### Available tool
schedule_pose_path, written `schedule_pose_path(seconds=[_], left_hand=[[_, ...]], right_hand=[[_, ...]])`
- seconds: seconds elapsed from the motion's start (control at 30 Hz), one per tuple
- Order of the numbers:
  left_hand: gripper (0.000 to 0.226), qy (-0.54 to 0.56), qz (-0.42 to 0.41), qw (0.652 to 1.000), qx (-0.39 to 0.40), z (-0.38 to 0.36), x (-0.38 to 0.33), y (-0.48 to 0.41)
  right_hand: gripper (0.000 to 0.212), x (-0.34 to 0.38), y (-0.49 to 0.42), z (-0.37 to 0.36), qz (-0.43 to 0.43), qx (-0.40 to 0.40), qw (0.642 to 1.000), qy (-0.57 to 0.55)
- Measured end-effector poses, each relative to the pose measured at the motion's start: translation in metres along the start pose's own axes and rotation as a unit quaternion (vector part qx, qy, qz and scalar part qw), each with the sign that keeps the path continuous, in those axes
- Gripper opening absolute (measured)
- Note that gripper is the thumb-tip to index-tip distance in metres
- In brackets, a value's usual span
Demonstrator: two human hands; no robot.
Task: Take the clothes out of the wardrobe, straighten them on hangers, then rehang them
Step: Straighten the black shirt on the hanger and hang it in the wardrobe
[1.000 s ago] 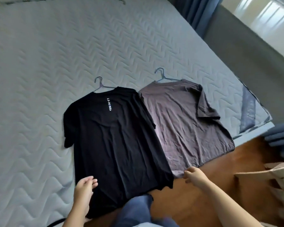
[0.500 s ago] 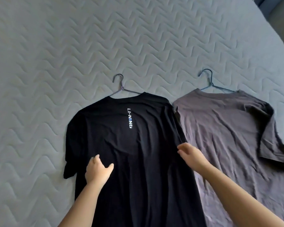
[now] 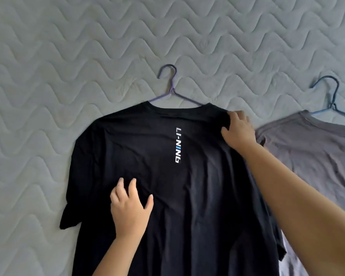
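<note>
A black T-shirt (image 3: 167, 186) with a white vertical logo lies back-up on the bed, on a purple wire hanger (image 3: 170, 90) whose hook sticks out past the collar. My left hand (image 3: 129, 208) rests flat on the shirt's left middle, fingers spread. My right hand (image 3: 238, 130) lies on the shirt's right shoulder, fingers over the seam and thumb spread on the fabric. To the right is a grey-brown T-shirt (image 3: 311, 156) on a blue wire hanger (image 3: 332, 96), its left edge touching the black shirt.
Both shirts lie on a grey quilted mattress (image 3: 68, 56) with a wavy stitch pattern, which fills the view above and to the left of them.
The view has moved in close over the bed. My right hand slid up from the black shirt's right side to its shoulder. My left hand stays on the shirt's left middle.
</note>
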State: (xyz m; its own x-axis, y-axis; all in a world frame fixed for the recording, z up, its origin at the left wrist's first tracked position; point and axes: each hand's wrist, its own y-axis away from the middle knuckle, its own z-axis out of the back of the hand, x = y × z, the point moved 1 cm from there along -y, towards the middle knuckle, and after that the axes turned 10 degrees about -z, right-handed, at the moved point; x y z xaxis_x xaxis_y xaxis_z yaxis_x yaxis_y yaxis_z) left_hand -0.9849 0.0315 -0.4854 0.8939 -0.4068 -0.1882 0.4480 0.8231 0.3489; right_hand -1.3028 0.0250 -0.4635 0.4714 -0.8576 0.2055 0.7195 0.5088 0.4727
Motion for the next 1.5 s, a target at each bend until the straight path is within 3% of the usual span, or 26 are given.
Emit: schedule_pose_path(seconds=[0.1,0.23,0.4,0.53,0.73,0.87,0.93,1.03,1.1,1.27,1.33,1.5], left_hand=[[0.066,0.000,0.000,1.000,0.009,0.001,-0.003,0.000],[0.067,0.010,0.000,1.000,0.024,0.000,-0.001,0.001],[0.058,0.101,0.036,0.994,0.023,0.026,0.002,0.008],[0.051,0.168,0.043,0.984,-0.029,0.072,0.000,0.024],[0.062,0.103,-0.027,0.984,-0.141,0.157,-0.020,0.051],[0.066,0.021,-0.107,0.982,-0.157,0.206,-0.034,0.073],[0.057,-0.004,-0.119,0.978,-0.169,0.231,-0.043,0.087],[0.010,-0.004,-0.152,0.970,-0.188,0.267,-0.056,0.113],[0.019,0.041,-0.161,0.971,-0.170,0.287,-0.062,0.135],[0.012,0.201,-0.080,0.950,-0.227,0.322,-0.074,0.207],[0.010,0.225,-0.053,0.943,-0.240,0.333,-0.074,0.236],[0.010,0.248,-0.020,0.927,-0.282,0.352,-0.062,0.289]], right_hand=[[0.037,0.013,-0.014,-0.003,-0.045,-0.041,0.998,0.026],[0.031,0.015,-0.016,-0.002,-0.041,0.007,0.997,0.071],[0.006,0.004,0.020,0.017,-0.002,0.000,0.998,-0.065],[0.034,-0.009,0.076,0.048,0.042,-0.004,0.993,-0.108],[0.040,-0.038,0.167,0.099,0.088,-0.005,0.987,-0.133],[0.018,-0.064,0.223,0.132,0.106,0.006,0.976,-0.189],[0.015,-0.076,0.246,0.148,0.104,0.018,0.973,-0.205],[0.018,-0.089,0.274,0.175,0.120,0.029,0.967,-0.222],[0.023,-0.095,0.291,0.192,0.126,0.025,0.965,-0.229],[0.026,-0.111,0.327,0.217,0.135,-0.002,0.980,-0.146],[0.027,-0.113,0.339,0.224,0.174,-0.036,0.979,-0.103],[0.022,-0.090,0.365,0.247,0.254,-0.072,0.956,-0.125]])
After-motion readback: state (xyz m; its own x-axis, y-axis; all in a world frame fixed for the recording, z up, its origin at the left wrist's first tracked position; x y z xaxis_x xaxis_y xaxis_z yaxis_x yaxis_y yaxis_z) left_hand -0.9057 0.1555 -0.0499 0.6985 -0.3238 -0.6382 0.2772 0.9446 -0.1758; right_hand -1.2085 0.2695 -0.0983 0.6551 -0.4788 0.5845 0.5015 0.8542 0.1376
